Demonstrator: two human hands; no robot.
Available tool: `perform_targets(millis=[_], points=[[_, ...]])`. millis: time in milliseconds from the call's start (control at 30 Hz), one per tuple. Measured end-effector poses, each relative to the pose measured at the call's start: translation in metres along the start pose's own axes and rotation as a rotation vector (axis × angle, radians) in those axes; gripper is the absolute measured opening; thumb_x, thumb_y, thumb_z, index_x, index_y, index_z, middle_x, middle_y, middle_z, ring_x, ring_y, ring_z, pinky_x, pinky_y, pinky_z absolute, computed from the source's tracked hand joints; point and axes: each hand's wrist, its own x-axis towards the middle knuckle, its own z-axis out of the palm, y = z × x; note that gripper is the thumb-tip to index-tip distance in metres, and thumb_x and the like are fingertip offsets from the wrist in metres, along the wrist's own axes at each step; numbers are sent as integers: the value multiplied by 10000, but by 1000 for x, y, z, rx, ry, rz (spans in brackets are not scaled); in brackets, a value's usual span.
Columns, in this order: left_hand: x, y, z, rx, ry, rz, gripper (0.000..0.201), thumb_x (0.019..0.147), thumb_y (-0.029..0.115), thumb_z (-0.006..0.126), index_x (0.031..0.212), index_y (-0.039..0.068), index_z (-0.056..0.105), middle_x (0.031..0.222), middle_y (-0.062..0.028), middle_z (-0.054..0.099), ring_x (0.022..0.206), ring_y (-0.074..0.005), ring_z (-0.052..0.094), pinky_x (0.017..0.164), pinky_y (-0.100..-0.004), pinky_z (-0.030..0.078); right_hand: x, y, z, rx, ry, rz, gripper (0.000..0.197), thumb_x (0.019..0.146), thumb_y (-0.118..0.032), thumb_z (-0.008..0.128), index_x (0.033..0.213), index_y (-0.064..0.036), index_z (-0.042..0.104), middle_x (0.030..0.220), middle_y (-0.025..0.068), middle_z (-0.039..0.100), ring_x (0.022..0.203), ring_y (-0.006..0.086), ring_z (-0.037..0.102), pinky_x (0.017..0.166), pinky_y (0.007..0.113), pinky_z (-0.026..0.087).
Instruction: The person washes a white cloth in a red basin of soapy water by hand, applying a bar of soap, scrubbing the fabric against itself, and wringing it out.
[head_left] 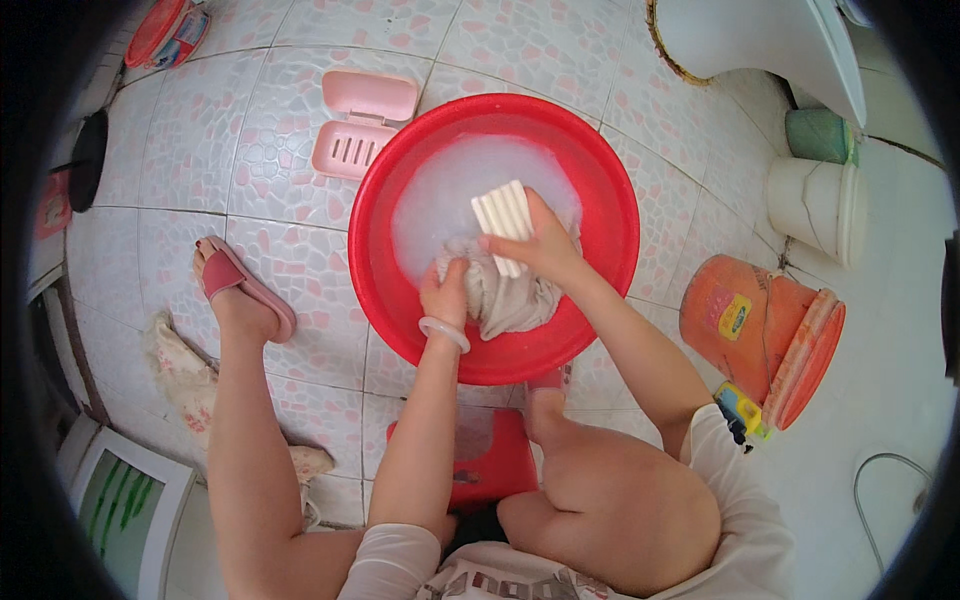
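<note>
A red basin stands on the floor in front of me, with cloudy, soapy water in it. A wet, pale cloth lies bunched in its near part. My left hand, a white bangle at the wrist, has its fingers curled into the cloth's left side. Above the cloth, my right hand grips a cream, ridged bar of soap between thumb and fingers. The bar is tilted, and its lower end is close to the cloth; I cannot tell whether they touch.
An open pink soap dish lies just beyond the basin's left side. To the right are an orange bucket on its side and a white bucket. A red stool is below me. Crumpled floral cloth lies on the tiles at left.
</note>
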Motion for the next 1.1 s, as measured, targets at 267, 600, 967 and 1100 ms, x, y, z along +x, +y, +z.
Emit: perform_targets(millis=[267, 600, 967, 1100], points=[[13, 24, 5, 316, 313, 477, 425, 744, 89, 561, 1146, 3, 454, 1173, -146, 496, 1015, -211, 486, 875, -333, 382, 34, 6, 14, -332, 76, 42, 762, 639, -258, 751, 1240, -26, 344, 1090, 182, 550, 925, 256, 586, 799, 371, 470], [32, 32, 11, -551, -381, -226, 527, 927, 481, 345, 1280, 94, 406, 1225, -76, 485, 1107, -221, 483, 937, -377, 403, 20, 28, 63, -100, 91, 170, 537, 836, -402, 563, 1227, -109, 341, 975, 221, 594, 887, 381, 598, 752, 416, 467], [23, 22, 23, -472, -417, -107, 554, 892, 273, 529, 1364, 119, 283, 1289, -78, 414, 1169, -208, 431, 963, -338, 386, 51, 43, 50, -181, 120, 201, 366, 891, -403, 402, 896, -65, 543, 823, 215, 611, 761, 395, 593, 700, 473, 442], [18, 26, 28, -432, -411, 63, 666, 813, 47, 613, 1372, 94, 254, 1314, -89, 386, 1206, -216, 396, 1001, -343, 357, 64, 46, 41, -245, 68, 296, 411, 892, -327, 371, 758, -31, 622, 768, 221, 607, 749, 388, 590, 714, 464, 438]])
